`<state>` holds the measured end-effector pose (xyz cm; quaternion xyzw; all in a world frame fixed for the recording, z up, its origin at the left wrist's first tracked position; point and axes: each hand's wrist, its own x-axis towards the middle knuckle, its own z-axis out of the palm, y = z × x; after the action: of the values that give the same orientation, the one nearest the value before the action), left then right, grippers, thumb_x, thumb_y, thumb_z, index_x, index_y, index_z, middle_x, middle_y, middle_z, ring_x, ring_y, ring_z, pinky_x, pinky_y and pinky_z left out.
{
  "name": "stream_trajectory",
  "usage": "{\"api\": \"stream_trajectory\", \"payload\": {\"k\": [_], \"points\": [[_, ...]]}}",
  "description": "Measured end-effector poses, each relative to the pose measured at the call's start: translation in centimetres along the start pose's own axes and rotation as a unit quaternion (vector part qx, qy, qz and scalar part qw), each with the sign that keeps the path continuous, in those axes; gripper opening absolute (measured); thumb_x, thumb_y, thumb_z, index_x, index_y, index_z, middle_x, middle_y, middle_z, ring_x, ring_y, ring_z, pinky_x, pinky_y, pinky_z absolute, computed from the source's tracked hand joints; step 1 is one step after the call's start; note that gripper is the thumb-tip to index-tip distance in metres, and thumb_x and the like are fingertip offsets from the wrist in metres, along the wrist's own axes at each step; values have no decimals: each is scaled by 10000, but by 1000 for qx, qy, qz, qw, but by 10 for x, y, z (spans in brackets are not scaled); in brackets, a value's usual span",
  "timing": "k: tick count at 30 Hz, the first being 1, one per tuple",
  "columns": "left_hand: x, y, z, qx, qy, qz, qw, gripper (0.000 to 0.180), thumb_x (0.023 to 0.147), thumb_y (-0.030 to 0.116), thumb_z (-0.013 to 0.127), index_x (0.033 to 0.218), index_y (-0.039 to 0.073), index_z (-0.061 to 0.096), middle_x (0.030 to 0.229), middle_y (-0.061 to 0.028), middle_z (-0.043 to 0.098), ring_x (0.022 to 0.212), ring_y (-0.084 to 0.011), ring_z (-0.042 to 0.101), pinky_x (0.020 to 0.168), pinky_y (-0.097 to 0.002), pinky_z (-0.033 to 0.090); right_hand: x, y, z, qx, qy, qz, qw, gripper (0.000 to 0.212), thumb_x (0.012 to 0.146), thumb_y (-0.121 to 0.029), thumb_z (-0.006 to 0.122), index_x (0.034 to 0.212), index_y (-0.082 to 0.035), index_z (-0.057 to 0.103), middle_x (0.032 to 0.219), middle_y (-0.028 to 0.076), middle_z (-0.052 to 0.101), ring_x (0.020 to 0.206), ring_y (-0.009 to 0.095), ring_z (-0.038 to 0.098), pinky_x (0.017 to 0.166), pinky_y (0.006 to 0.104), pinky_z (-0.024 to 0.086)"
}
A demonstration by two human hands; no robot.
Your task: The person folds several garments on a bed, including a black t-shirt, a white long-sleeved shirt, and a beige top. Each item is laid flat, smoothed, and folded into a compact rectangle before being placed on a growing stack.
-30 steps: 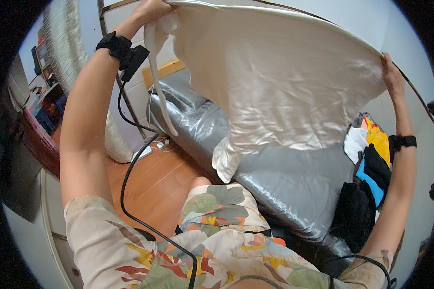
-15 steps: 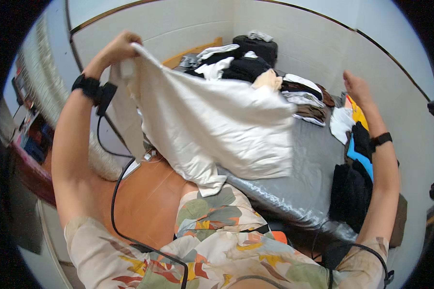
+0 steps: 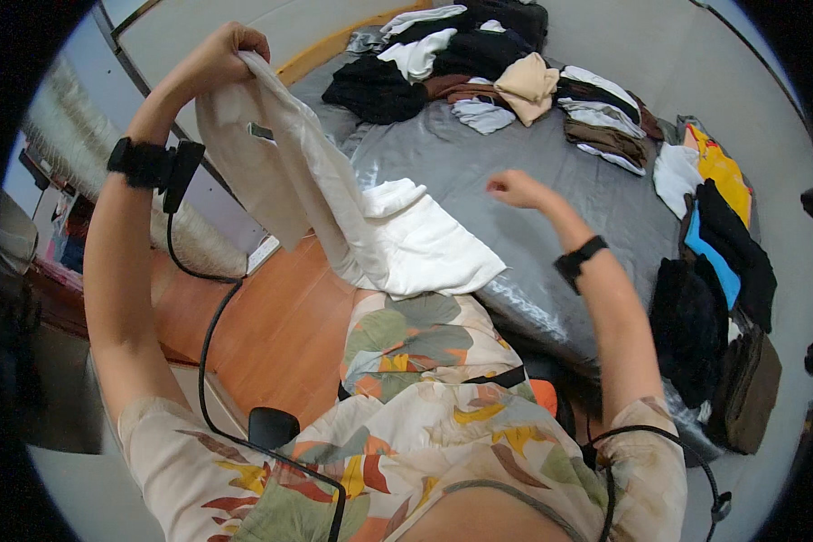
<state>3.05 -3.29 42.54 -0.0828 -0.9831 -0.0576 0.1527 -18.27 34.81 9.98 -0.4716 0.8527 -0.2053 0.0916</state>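
High on the left, my left hand (image 3: 235, 56) is closed around one edge of a white garment (image 3: 321, 172). A small dark label shows near its upper part. The cloth hangs down from this grip, and its lower end lies in folds over my lap and the near edge of the grey-covered bed (image 3: 569, 239). Whether it is a shirt or another kind of top I cannot tell. Over the bed, right of the garment and apart from it, is my right hand (image 3: 521, 190). Its fingers are curled together, with nothing visible in them.
Folded clothes (image 3: 605, 117) are stacked toward the back of the bed, beside a beige folded garment (image 3: 526, 88) and a loose dark heap (image 3: 375, 90). More clothes, including a yellow garment (image 3: 723, 172) and a blue one (image 3: 709, 257), line the right side. A black cable (image 3: 210, 361) runs along my left arm.
My right hand has come down and left over the bed. The white garment, spread out to the right before, has dropped and folded on itself. My left hand keeps its hold, slightly higher.
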Motion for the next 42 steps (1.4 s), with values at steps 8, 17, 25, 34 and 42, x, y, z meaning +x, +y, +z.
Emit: {"api": "stream_trajectory", "payload": {"k": [8,17,25,34,42], "points": [[-30,39,-20,21,-23,-9,999,185,616,-49,658,796,-14,641,754,-86,651,678,-154,603,674,-280,493,140,-73,130,103,137,100,980,403,814,-284,665,1161,-90,595,1077,181,624,1005,334,593,838,420,476],[-58,25,-27,31,-4,-15,999,163,656,-69,608,815,-33,614,741,-111,624,704,-176,585,693,-284,474,121,-85,136,51,38,137,989,365,808,-245,647,1163,-168,612,1186,109,562,1177,319,495,950,448,397],[-96,-2,-41,102,73,25,992,162,641,-72,637,795,-36,602,721,-101,604,686,-162,558,676,-278,464,104,-47,16,94,358,63,927,257,885,-198,516,1094,-71,597,1089,167,618,1025,380,567,899,476,433],[-90,-57,-77,123,152,-78,978,144,737,84,678,818,-21,621,649,-65,560,636,-112,500,614,-298,445,-13,-48,-294,-76,600,-113,789,121,843,-147,578,909,-54,538,823,121,616,735,259,610,695,370,495],[-116,39,-71,148,250,36,956,224,672,0,684,887,7,622,774,-89,634,728,-129,554,702,-296,475,-159,-18,-308,-130,468,-110,867,216,811,4,488,1001,2,591,874,51,543,852,152,550,788,271,451]]}}
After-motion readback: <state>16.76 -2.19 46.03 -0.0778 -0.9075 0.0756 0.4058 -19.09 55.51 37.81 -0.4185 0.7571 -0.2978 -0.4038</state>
